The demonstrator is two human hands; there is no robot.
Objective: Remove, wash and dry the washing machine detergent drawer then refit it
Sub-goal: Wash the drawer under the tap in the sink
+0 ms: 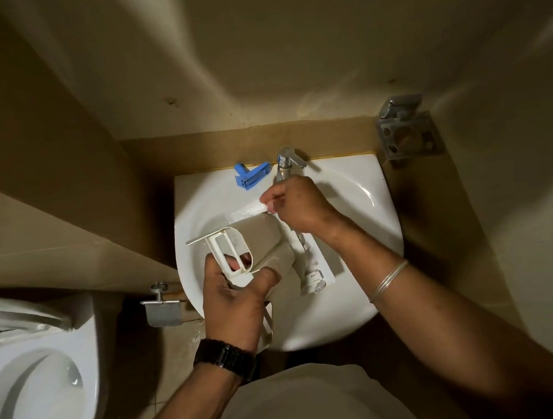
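The left hand [233,300] grips the near-left end of the detergent drawer [258,245], its thumb pressed along the beige side and its fingers curled through the white handle opening, so that fingertips show inside the frame of the front panel. The right hand [297,207] is curled over the far end of the drawer, just below the tap [288,163]; its finger and thumb pinch the far edge of the drawer's white rim, though exactly what lies between them is hard to make out. The drawer is held above the bowl of the white basin [353,200], tipped on its side, with its long axis running from the near left, where the handle panel is, to the far right under the tap. A white insert with small clips [313,275] shows at the drawer's near-right side, over the basin. A blue plastic piece [250,176] lies on the far rim of the basin, just left of the tap and apart from both hands. The left wrist wears a dark watch [225,358] and the right forearm a thin bangle [388,281]. To the left of the basin a metal paper holder [162,312] is fixed to the wall, and further left, near, stands a white toilet [31,402] with its lid raised. On the wall to the right of the basin, at the far side, is a metal bracket holder [406,134].
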